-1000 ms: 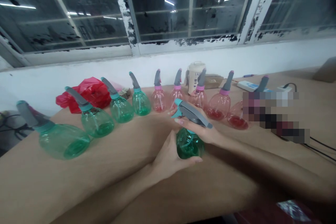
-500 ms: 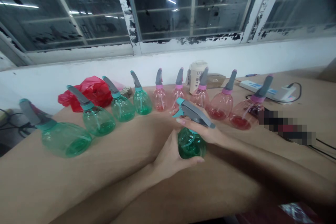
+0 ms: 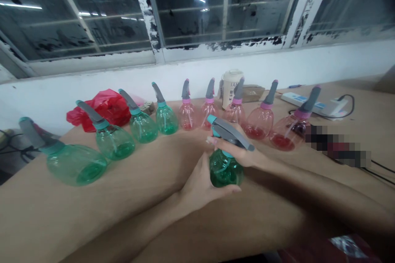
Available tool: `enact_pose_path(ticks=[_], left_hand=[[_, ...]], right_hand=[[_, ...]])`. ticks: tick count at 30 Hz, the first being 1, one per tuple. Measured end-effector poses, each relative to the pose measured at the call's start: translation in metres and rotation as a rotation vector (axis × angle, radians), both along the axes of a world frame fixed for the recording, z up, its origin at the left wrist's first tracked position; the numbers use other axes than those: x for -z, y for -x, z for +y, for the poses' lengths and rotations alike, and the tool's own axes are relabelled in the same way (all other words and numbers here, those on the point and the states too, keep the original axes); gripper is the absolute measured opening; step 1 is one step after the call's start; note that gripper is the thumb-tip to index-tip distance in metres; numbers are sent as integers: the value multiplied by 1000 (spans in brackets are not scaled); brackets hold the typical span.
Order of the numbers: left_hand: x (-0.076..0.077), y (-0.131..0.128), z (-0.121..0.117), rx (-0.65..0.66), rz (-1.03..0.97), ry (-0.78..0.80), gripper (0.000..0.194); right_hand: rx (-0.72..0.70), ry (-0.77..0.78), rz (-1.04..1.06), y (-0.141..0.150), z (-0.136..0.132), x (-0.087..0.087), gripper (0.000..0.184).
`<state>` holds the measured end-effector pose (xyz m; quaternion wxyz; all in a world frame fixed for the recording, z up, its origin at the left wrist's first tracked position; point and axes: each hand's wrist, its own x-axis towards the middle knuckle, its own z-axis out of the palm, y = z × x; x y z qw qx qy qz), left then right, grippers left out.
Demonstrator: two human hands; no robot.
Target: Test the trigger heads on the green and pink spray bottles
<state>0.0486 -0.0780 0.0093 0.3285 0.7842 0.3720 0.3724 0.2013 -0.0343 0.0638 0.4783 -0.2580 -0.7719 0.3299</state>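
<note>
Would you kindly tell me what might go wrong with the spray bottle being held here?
The right hand grips the spray head of the green spray bottle, whose nozzle faces away from the person toward the pink spray bottles, so a squeeze might wet them. The left hand cups that rounded bottle, which could slip. A white power strip lies on the same table; stray liquid might reach it.

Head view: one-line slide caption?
Left hand cups a round translucent green plastic spray bottle, right hand grips its grey trigger head; similar green bottles and translucent pink bottles arc beyond.
</note>
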Motion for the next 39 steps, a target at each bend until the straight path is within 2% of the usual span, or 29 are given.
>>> enact_pose_path(ticks=[5,10,18,33,39], left_hand=[[-1,-1,0,40,-6,5,85],[1,-1,0,30,-6,17,88],[-3,-2,0,44,-6,11,98],[-4,-1,-2,30,30,15,101],[-3,-1,-2,25,18,-2,99]], right_hand=[[9,22,1,-2,-4,0,17],[-74,24,60,0,-2,-1,12],[-61,68,95,0,-6,1,18],[-45,69,92,0,-5,3,17],[-91,76,115,0,-4,2,17]])
